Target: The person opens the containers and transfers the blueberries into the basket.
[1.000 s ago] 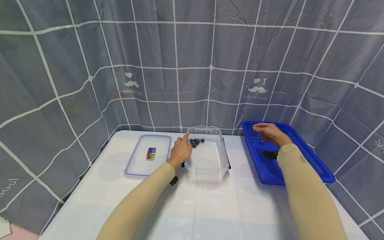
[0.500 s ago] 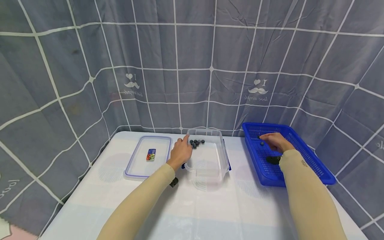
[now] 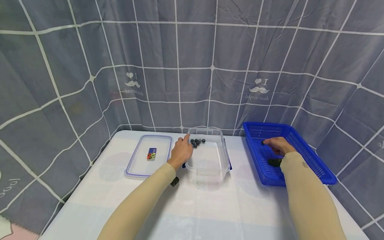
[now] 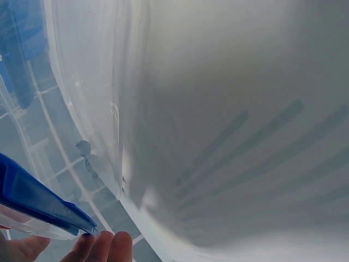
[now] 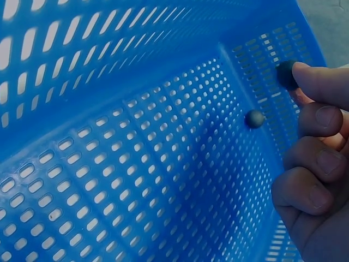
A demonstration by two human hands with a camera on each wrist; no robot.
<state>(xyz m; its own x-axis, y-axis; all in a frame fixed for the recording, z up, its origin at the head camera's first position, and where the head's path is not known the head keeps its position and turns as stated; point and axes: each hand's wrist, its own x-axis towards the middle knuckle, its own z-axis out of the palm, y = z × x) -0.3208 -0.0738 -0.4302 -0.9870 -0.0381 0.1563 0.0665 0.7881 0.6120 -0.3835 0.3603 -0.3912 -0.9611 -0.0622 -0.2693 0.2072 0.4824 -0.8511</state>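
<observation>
at right of the frame, the right hand (image 3: 277, 145) reaches into the blue basket (image 3: 312, 163), fingers curled, pinching a dark ball (image 5: 286, 74); another ball (image 5: 254, 118) lies just beside. left hand (image 3: 181, 150) rests against the clear box (image 3: 210, 166), fingers loosely bent over its rim.

You have one clear container (image 3: 210, 163), one lid (image 3: 148, 155), one blue basket (image 3: 312, 160) and two dark balls (image 5: 254, 118) in it
</observation>
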